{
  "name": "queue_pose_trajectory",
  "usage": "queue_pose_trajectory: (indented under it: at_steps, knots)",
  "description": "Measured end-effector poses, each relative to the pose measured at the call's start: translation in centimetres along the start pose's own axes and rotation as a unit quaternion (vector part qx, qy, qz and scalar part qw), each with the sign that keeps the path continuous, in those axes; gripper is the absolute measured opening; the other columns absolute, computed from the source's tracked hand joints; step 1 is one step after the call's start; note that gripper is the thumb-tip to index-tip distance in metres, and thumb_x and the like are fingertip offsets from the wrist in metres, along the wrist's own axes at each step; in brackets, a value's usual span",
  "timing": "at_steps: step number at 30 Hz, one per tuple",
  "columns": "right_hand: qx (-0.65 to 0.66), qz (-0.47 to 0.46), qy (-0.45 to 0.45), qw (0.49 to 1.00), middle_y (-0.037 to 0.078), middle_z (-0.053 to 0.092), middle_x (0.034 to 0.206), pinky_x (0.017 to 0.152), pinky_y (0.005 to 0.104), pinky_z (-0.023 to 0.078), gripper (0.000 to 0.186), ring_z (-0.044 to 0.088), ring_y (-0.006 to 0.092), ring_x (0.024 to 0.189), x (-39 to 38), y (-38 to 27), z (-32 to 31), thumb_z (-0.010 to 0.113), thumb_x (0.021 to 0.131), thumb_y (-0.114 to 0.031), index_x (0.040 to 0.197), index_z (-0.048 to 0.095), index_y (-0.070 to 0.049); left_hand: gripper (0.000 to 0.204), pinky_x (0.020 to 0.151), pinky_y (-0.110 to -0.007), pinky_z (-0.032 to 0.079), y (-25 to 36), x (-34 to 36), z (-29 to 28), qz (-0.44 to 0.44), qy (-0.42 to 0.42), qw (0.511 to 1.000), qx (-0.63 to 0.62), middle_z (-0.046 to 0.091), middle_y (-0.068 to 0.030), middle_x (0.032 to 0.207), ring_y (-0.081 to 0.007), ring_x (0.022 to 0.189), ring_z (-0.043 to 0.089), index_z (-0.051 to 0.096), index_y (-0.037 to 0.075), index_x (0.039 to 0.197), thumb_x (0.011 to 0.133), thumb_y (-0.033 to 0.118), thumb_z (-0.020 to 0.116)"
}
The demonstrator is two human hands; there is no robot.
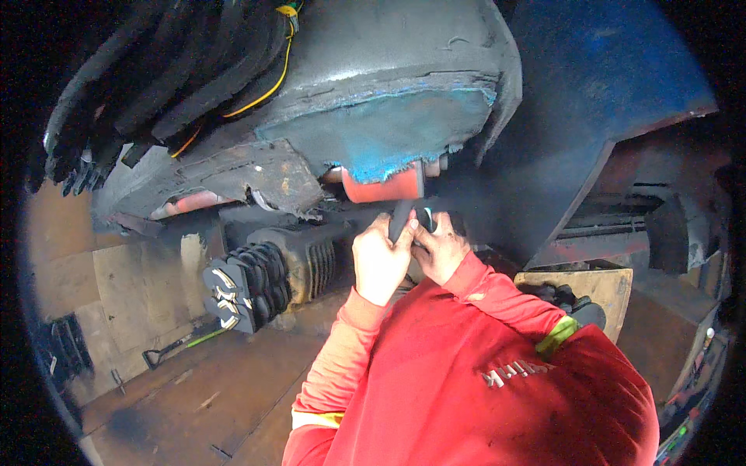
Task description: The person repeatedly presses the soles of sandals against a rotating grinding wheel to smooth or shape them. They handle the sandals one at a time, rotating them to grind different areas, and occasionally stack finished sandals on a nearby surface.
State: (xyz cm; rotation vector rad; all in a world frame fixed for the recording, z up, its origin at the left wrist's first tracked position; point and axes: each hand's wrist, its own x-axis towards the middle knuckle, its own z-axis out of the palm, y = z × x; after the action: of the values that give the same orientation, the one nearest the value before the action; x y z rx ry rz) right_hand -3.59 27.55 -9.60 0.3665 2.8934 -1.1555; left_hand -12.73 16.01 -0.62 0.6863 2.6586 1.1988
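Observation:
My left hand [381, 262] is closed, thumb and fingers pinching a dark, flat, strip-like piece [401, 218] seen nearly edge-on. Close against it on the right, my right hand [441, 250] has its fingers curled around the lower part of the same piece. The piece's upper end reaches up to an orange-red drum [382, 187] of a machine, just at its right end. Whether it touches the drum cannot be made out. Ragged blue cloth [381, 128] hangs over the drum's top from a grey, dusty hood [404, 46].
On the left lies a stack of black sole-shaped pieces [247, 283] with pale curved marks. Black hoses and a yellow cord [268, 97] hang at upper left. A dark blue panel [575, 93] rises at right, above an open cardboard box [618, 299] of black pieces. A green-handled tool [206, 336] lies lower left.

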Motion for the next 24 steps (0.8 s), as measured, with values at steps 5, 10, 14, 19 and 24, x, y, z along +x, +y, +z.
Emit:
queue_pose_trajectory:
  at_steps: [5,10,14,19,24]
  knots:
    - [-0.028,-0.051,0.029,0.998,0.028,0.042,0.137,0.079,0.0542,0.058,0.069,0.064,0.0518,0.100,0.2,0.4,0.7,0.074,0.084,-0.024,0.147,0.047,-0.038,0.029,0.061,-0.038,0.052,0.0,-1.4,-0.5,-0.053,-0.016,0.998,-0.038,0.069,-0.0200,0.080,-0.0285,0.067,0.069,0.070,-0.001,0.101,0.091,0.026,0.075]
    - [0.026,-0.154,0.062,0.986,0.032,0.037,0.146,0.097,0.0515,0.052,0.068,0.052,0.0485,0.125,-1.0,0.0,1.3,0.078,0.084,-0.022,0.146,0.051,-0.034,0.033,0.079,-0.031,0.055,-2.5,-4.0,-2.0,-0.038,0.048,0.986,-0.155,0.074,-0.0154,0.099,-0.0203,0.087,0.071,0.067,-0.003,0.117,0.092,0.018,0.075]
    - [0.281,0.001,0.107,0.954,0.025,0.041,0.146,0.102,0.0472,0.048,0.071,0.052,0.0387,0.125,-2.8,0.1,0.2,0.072,0.092,-0.029,0.154,0.039,-0.019,0.035,0.084,-0.029,0.053,-5.4,-6.6,-3.9,-0.084,0.068,0.968,-0.228,0.073,-0.0122,0.104,-0.0130,0.092,0.066,0.066,-0.004,0.120,0.093,0.016,0.074]
    - [0.770,0.301,-0.060,0.559,0.011,0.058,0.134,0.097,0.0573,0.053,0.053,0.058,0.0300,0.123,-0.5,2.2,2.1,0.062,0.097,-0.053,0.143,0.047,-0.031,0.036,0.088,-0.033,0.053,-5.1,-8.1,-4.2,-0.068,0.054,0.970,-0.227,0.071,-0.0144,0.106,-0.0215,0.096,0.067,0.067,-0.004,0.118,0.089,0.014,0.077]
    - [0.832,0.212,-0.077,0.507,0.005,0.062,0.128,0.096,0.0597,0.054,0.042,0.062,0.0265,0.113,2.1,4.0,6.6,0.066,0.098,-0.029,0.137,0.051,-0.027,0.039,0.092,-0.039,0.053,-2.7,-4.9,-4.7,0.065,0.047,0.995,-0.060,0.069,-0.0194,0.111,-0.0337,0.104,0.067,0.068,-0.003,0.117,0.084,0.015,0.080]
